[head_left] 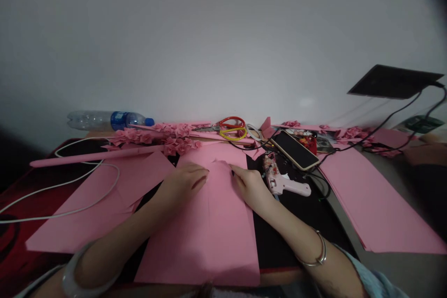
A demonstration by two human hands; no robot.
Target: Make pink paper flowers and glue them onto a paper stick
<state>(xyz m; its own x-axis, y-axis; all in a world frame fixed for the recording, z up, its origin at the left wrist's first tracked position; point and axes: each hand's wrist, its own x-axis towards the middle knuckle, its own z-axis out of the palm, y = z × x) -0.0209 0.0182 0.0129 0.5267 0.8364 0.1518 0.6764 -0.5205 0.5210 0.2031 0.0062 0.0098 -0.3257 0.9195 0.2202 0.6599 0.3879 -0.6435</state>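
A long sheet of pink paper (226, 242) lies lengthwise in front of me, with a faint crease down its middle. My left hand (185, 184) rests on its left upper part, fingers bent and closed on the paper. Opposite it, my right hand (249, 186) pinches the paper near its right edge. Between the two hands the paper bulges up slightly. Close to my right hand lies a pale pink glue gun (288, 185) with a stained nozzle end. Fingertips of both hands are partly hidden.
Paper flowers (174, 137), scissors (232, 129) and a rolled paper stick (94, 156) lie along the wall. A phone (295, 149) and cables are at right. Pink sheets (380, 205) lie on the right, others (91, 209) under a white cable. A plastic bottle (108, 120) lies back left.
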